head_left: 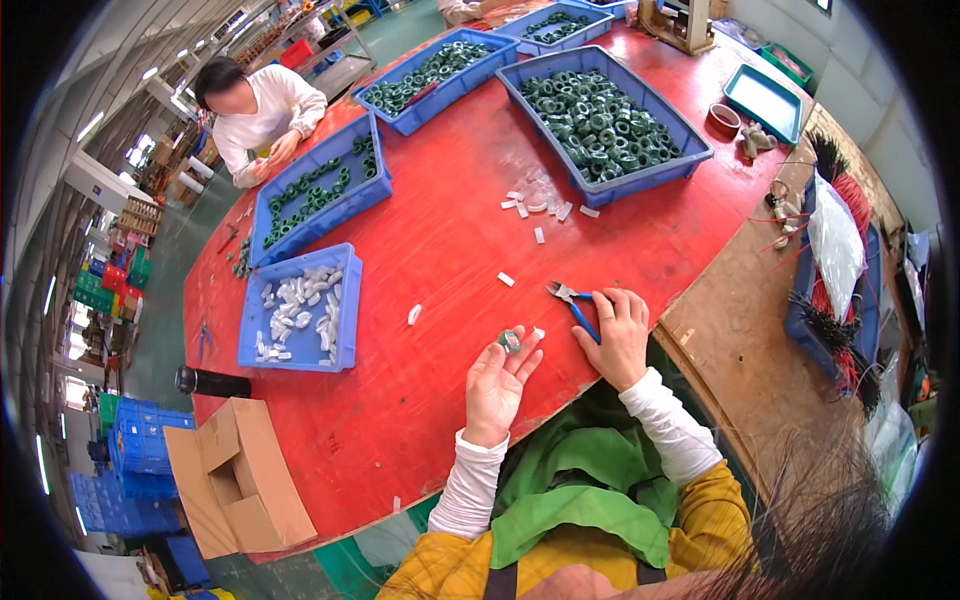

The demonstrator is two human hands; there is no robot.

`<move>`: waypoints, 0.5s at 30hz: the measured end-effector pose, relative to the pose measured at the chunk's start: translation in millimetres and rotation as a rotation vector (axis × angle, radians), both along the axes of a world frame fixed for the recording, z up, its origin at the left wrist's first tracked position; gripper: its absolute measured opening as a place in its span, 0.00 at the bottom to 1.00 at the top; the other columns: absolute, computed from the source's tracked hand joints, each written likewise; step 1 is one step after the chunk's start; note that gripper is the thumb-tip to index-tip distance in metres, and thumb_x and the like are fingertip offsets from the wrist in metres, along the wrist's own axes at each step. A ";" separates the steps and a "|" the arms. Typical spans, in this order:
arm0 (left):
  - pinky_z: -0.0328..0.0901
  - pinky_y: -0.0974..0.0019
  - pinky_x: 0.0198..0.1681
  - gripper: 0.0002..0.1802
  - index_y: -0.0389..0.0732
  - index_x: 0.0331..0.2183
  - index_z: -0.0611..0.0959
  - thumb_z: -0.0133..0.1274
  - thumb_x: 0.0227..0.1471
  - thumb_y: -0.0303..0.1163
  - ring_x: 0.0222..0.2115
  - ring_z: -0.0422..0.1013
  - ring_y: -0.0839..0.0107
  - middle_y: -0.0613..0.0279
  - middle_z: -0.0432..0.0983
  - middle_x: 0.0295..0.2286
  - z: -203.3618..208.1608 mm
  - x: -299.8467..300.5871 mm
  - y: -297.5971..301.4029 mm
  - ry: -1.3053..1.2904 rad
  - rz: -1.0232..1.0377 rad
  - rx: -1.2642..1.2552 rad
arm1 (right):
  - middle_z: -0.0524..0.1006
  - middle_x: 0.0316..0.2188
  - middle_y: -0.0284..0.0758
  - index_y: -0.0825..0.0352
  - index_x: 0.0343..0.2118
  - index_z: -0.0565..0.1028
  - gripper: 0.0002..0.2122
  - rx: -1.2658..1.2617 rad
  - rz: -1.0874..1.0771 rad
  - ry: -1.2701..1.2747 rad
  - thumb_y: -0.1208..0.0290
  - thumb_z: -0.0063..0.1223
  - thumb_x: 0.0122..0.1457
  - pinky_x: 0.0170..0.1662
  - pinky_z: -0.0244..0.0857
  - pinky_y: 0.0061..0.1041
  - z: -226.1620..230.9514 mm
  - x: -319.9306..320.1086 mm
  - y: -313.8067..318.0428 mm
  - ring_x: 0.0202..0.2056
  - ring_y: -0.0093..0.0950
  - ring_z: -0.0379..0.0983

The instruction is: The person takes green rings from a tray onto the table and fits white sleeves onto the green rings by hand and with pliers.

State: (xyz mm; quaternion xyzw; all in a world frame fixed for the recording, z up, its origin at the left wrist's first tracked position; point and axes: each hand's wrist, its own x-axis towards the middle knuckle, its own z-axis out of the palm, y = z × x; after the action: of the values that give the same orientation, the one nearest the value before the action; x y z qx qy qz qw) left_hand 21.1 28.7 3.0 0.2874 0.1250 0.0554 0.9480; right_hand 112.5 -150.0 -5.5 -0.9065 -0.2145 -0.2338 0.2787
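Note:
My left hand (497, 392) is palm up above the red table's near edge, fingers curled. Between its thumb and fingers sits a small dark green ring (510, 341), with a little white piece (538, 333) at the fingertips. To the right, my right hand (622, 342) is closed around the blue handles of a pair of side cutters (582, 318). The cutters' metal jaws point up and left, apart from the ring. Loose white plastic pieces lie ahead of my hands, one (506, 279) close by and another (414, 315) further left.
Blue trays of green rings stand at the far right (650, 168), far middle (405, 118) and left (375, 190). A blue bin (298, 362) holds white pieces, near a black bottle (212, 383) and an open carton (270, 500). Across the table sits another person (262, 125).

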 end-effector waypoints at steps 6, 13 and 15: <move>0.65 0.53 0.53 0.15 0.34 0.41 0.76 0.48 0.58 0.35 0.50 0.67 0.52 0.51 0.70 0.48 2.7 -3.5 -4.7 0.005 0.053 0.107 | 0.72 0.32 0.31 0.60 0.31 0.77 0.12 0.318 0.400 -0.018 0.74 0.63 0.39 0.40 0.60 0.34 46.4 -41.6 22.5 0.36 0.35 0.65; 0.64 0.56 0.54 0.16 0.31 0.42 0.75 0.47 0.59 0.35 0.49 0.68 0.55 0.50 0.70 0.47 2.2 -6.3 -11.2 0.002 0.021 0.083 | 0.71 0.29 0.31 0.59 0.39 0.78 0.19 0.326 0.389 -0.017 0.76 0.62 0.40 0.35 0.61 0.31 29.3 -63.5 43.7 0.32 0.33 0.64; 0.64 0.57 0.54 0.16 0.32 0.42 0.75 0.46 0.60 0.35 0.50 0.68 0.56 0.50 0.70 0.47 -0.3 -6.6 -11.3 -0.027 0.038 0.071 | 0.71 0.29 0.32 0.61 0.41 0.77 0.19 0.338 0.367 -0.011 0.77 0.61 0.41 0.35 0.61 0.31 28.1 -63.5 45.5 0.32 0.33 0.64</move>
State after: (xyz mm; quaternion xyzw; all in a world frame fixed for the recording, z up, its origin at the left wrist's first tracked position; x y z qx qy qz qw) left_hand 14.5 17.4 2.6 0.3175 0.1153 0.0816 0.9377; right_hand 49.0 -104.5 22.7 -0.7915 -0.3348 -0.2169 0.4631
